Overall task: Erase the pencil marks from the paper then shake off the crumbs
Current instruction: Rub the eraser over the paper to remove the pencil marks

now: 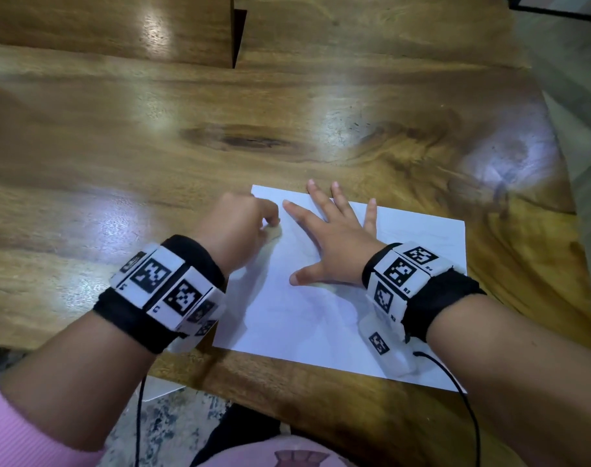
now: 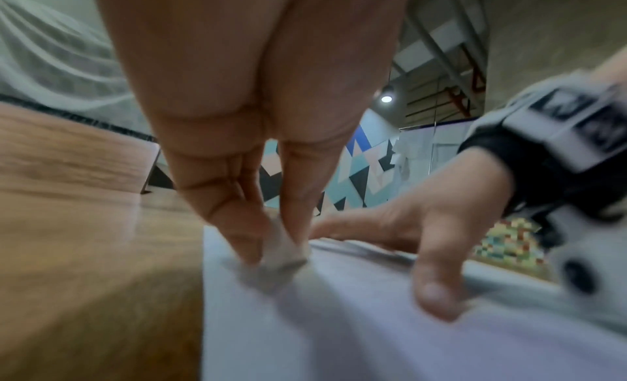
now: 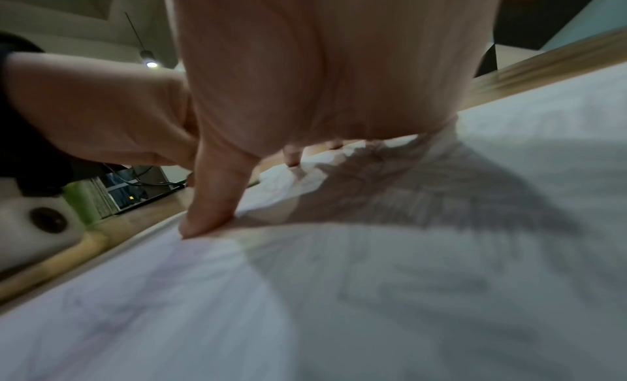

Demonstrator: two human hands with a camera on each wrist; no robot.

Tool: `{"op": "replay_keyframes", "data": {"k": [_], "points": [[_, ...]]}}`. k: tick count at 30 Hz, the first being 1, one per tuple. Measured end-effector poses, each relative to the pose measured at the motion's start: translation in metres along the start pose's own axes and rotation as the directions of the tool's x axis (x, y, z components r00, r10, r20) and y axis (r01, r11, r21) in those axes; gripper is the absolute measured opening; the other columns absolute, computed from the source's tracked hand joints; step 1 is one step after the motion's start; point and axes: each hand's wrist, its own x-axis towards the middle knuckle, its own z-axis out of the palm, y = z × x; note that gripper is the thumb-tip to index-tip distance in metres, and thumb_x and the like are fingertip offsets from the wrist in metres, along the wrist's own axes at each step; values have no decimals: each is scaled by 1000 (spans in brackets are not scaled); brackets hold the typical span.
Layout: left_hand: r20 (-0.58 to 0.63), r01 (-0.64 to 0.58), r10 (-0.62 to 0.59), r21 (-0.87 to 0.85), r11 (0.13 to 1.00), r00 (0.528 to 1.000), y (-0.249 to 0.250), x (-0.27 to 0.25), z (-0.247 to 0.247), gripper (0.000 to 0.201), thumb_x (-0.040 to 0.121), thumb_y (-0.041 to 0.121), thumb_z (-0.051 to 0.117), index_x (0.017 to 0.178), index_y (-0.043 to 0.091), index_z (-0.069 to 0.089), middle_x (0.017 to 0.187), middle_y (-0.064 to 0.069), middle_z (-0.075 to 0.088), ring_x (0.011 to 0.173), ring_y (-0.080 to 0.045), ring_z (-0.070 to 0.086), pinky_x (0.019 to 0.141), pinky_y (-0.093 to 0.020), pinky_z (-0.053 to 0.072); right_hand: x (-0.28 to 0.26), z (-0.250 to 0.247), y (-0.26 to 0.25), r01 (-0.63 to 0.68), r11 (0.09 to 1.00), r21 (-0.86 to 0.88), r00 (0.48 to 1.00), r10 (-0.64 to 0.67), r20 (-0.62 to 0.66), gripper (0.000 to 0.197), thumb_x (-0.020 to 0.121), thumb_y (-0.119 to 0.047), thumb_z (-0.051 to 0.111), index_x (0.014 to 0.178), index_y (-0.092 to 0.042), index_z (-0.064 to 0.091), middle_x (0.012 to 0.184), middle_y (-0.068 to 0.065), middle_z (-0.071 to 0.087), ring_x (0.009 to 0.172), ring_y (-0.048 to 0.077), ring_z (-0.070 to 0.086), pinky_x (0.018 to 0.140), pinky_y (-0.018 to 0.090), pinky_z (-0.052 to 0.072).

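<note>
A white sheet of paper (image 1: 321, 315) with faint pencil lines lies on the wooden table (image 1: 152, 163) near its front right. My left hand (image 1: 243, 220) pinches a small pale eraser (image 2: 281, 255) between thumb and fingers and holds it against the paper's left edge. In the head view the eraser (image 1: 274, 232) shows just below the fingers. My right hand (image 1: 331, 237) lies flat on the paper's upper half, fingers spread and straight. Its thumb (image 3: 210, 212) presses the sheet (image 3: 373, 293) down, seen close in the right wrist view.
The table's front edge (image 1: 253, 375) runs just below the paper, and its right edge (image 1: 563, 163) is close to the sheet. A raised wooden block (image 1: 119, 25) stands at the back left. Cables hang from both wrist bands.
</note>
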Motion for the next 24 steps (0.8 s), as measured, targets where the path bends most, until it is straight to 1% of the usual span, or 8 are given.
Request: {"op": "replay_keyframes", "data": {"k": [2,4,10,12,15,18,22,24], "points": [[91,-27,26,17,999,996,-1,-10,-2,13,80,21,61,87,13,68,66,-1,57,60,-15,47,49,-17,29,1,0,1,3,1000,-3,1000,-3,-1,110,63,-69,66,142,-51,-8,151,-12,-32,139,20,-32,103,65,-17],[147,-31,29,13,999,989,-4,-12,-6,11,77,17,64,86,14,68,66,-3,64,60,-13,52,51,-8,30,1,1,2,4,1000,-1,1000,-4,-3,112,62,-69,66,142,-50,-9,151,-12,-32,139,19,-32,103,65,-17],[-14,113,-116,-125,986,993,-4,27,-11,14,76,8,62,88,11,68,69,-4,61,62,-17,51,52,-21,33,0,1,2,-3,1000,20,1000,3,-21,115,61,-69,67,144,-45,-7,151,-15,-31,139,17,-32,103,63,-18],[-23,100,-103,-103,990,994,-4,30,-7,14,78,5,60,86,11,69,68,-2,60,66,-18,50,51,-15,32,1,2,2,-4,1000,14,1000,4,-11,115,61,-70,66,144,-45,-10,150,-15,-33,138,17,-34,103,63,-19],[141,24,-19,-37,999,990,-8,9,-5,14,76,9,64,69,21,68,75,-3,69,71,-19,58,54,-4,33,1,1,2,-2,1000,18,1000,2,3,115,62,-70,66,144,-46,-11,149,-15,-35,137,17,-35,102,62,-21],[310,37,-22,-41,998,951,-8,-6,-6,18,73,8,66,69,25,68,83,-1,74,79,-17,65,71,-22,48,1,1,2,0,1000,13,1000,0,10,115,62,-71,65,143,-46,-12,149,-15,-35,137,17,-36,102,62,-21],[34,71,-67,-122,990,997,-3,29,-12,15,75,7,61,86,12,69,68,-3,63,69,-23,56,63,-25,36,0,1,2,-3,1000,19,1000,3,11,115,62,-70,66,144,-45,-11,149,-15,-35,137,17,-35,102,63,-21],[-16,63,-65,-133,989,998,1,38,-12,12,76,5,59,84,8,68,63,-3,60,68,-23,54,64,-25,36,0,0,1,-7,1000,21,1000,7,15,115,62,-70,66,144,-45,-11,149,-15,-35,137,16,-35,102,62,-21]]}}
